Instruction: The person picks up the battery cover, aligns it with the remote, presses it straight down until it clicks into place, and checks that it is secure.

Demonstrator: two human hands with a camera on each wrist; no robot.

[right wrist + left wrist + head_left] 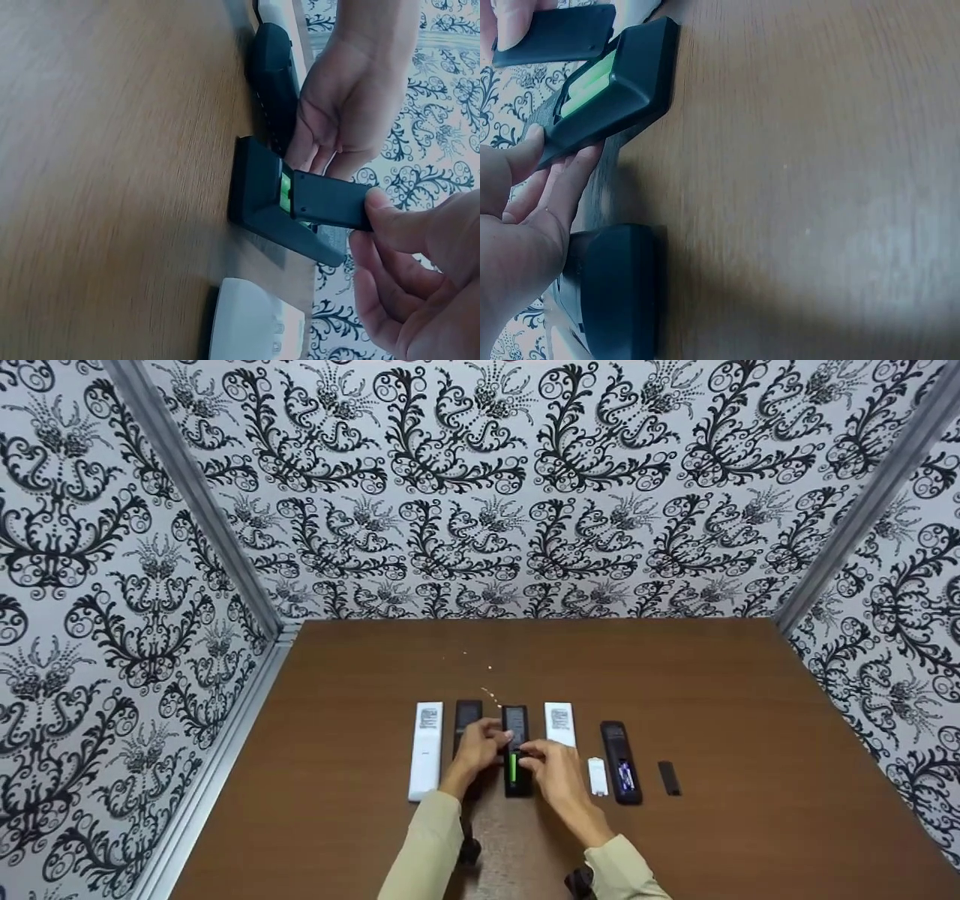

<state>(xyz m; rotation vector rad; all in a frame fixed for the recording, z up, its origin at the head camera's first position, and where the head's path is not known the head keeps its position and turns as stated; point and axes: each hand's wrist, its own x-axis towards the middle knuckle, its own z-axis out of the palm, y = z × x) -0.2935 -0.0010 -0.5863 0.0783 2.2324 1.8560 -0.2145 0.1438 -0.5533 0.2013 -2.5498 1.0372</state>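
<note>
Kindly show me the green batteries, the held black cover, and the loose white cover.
Green batteries (586, 95): left wrist view, lower battery's middle.
Held black cover (331, 201): right wrist view, flat middle.
Loose white cover (597, 777): head view, centre.

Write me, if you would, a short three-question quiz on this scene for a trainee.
1. Which hand pinches the black battery cover: A) left hand, B) right hand?
2. True or false: the remote in the left hand holds red batteries.
3. Fill the gap: between the rightmost white remote and the rightmost black remote lies a loose cover coloured ____.

Key: 1. B. 2. False; the visible batteries are green. 3. White.
</note>
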